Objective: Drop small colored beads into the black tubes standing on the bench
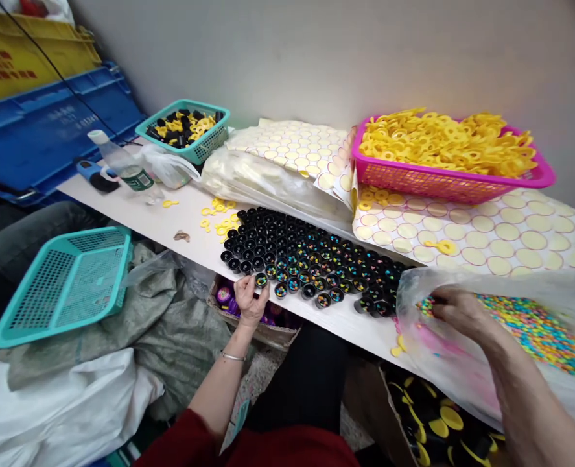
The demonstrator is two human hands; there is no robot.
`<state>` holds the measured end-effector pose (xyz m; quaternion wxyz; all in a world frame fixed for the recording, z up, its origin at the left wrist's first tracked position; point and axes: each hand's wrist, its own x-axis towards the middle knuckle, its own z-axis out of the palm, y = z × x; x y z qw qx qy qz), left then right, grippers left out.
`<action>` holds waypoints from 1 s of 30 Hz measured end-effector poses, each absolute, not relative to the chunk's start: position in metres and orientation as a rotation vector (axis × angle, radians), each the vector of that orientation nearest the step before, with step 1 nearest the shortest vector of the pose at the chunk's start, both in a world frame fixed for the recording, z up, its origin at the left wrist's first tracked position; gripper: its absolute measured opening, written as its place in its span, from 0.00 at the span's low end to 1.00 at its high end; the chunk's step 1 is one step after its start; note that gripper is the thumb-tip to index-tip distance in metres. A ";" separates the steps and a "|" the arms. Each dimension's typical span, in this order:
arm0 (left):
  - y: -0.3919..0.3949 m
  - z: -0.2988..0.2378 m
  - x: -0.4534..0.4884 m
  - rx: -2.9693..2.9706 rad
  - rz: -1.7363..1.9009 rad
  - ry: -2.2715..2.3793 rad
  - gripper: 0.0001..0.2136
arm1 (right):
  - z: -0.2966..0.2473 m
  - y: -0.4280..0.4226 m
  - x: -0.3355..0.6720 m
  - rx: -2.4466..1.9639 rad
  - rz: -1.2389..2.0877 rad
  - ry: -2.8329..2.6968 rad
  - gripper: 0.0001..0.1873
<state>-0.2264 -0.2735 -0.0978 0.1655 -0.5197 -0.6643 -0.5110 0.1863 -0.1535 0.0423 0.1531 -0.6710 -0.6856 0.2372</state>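
Note:
My left hand (251, 302) pinches a small black cup (261, 280) with coloured candies in it, at the table's front edge. Beside it stand many more black cups (262, 237) in a dense group; those toward the middle and right hold candies, while many on the left look bare inside. On the right, my right hand (457, 311) reaches into a clear plastic bag (413, 285) of small coloured candies (535, 327). Its fingers are curled down at the edge of the candy heap, with the tips partly hidden.
Yellow ring-ended pieces fill a pink basket (443, 185) at the back right, on sticker sheets (491, 227). A teal basket (209, 146) and a plastic bottle (136, 178) stand back left. Nearer are an empty teal basket (63, 285) and open cartons below the table edge (316, 314).

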 end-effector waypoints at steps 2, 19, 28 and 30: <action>-0.274 -0.099 -0.227 -1.485 -1.450 -1.910 0.12 | 0.043 -0.160 0.190 -1.956 0.930 -1.622 0.06; -0.273 -0.095 -0.220 -1.452 -1.473 -1.909 0.13 | 0.093 -0.163 0.088 -1.422 0.801 -0.835 0.19; -0.275 -0.095 -0.219 -1.478 -1.479 -1.900 0.13 | 0.047 -0.120 -0.035 -1.415 1.142 -1.637 0.16; -0.275 -0.095 -0.219 -1.465 -1.461 -1.929 0.13 | 0.040 -0.108 -0.046 -1.412 1.077 -1.787 0.15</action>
